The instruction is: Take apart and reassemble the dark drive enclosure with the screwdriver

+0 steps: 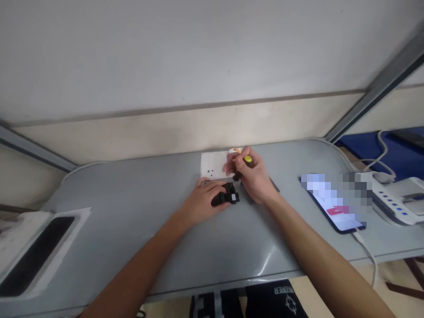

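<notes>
Near the middle of the grey table, my left hand (206, 201) is closed around a small black device (232, 197) with a pale label on it. My right hand (253, 174) grips a screwdriver (247, 159) with a yellow-ended black handle, its lower end pointing down at the device's upper side. Whether the tip touches the device is too small to tell. Just behind the hands lies a white paper (215, 161) with several tiny dark pieces on it. A flat dark item, partly hidden by my right hand, lies beneath it on the table.
On the right, a lit phone (334, 207) with a white cable lies beside a white power strip (394, 205). A black phone-like slab (36, 256) rests on papers at the far left. Behind the grey table (132, 190) stands a pale wall. A blue surface (371, 148) is at the back right.
</notes>
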A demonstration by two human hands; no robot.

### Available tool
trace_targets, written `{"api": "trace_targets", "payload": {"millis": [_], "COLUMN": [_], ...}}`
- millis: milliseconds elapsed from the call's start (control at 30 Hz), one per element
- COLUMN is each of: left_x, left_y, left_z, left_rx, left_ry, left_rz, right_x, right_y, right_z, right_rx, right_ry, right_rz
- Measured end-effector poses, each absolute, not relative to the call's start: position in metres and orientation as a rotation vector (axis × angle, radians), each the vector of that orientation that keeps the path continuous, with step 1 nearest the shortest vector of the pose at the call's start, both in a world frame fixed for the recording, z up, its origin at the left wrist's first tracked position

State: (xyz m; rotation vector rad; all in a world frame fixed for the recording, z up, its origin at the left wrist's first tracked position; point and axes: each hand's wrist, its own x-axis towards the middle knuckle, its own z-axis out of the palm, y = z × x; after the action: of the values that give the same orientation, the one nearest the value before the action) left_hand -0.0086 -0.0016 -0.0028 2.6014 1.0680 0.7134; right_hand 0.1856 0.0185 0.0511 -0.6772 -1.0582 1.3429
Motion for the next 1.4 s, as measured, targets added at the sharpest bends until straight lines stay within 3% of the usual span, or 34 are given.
{"api": "trace_targets", "payload": {"millis": [267,533,733,967,1167,1400], "left_x": [-0.009,-0.011,-0.012,-0.012,-0.013,-0.012], "left_y": [0.0,0.001,0.001,0.001,0.001,-0.002], "left_z": [-0.003,-0.005,-0.002,0.002,0.004,0.001], "left_rx": [2.581,2.597,2.649,2.676,2.724,2.801], "left_ry": [1.098,1.087,1.047,1.027,0.994,1.034], "left_rz": [0.705,0.7,0.712,0.691,0.697,0.719], "right_x": [0.181,0.191,0.196,0.192,0.196,0.193], "right_y": [0.044,0.035,0.038,0.036,0.039,0.038], "right_z": [0.053,0.046,0.047,0.047,0.049,0.046], "right_rx": [-0.555,-0.684,-0.569,-0.604,-0.509,-0.578], "right_ry": [-0.952,-1.035,-0.968,-0.918,-0.805,-0.834], "right_rz": [1.586,1.384,1.592,1.524,1.692,1.563]}}
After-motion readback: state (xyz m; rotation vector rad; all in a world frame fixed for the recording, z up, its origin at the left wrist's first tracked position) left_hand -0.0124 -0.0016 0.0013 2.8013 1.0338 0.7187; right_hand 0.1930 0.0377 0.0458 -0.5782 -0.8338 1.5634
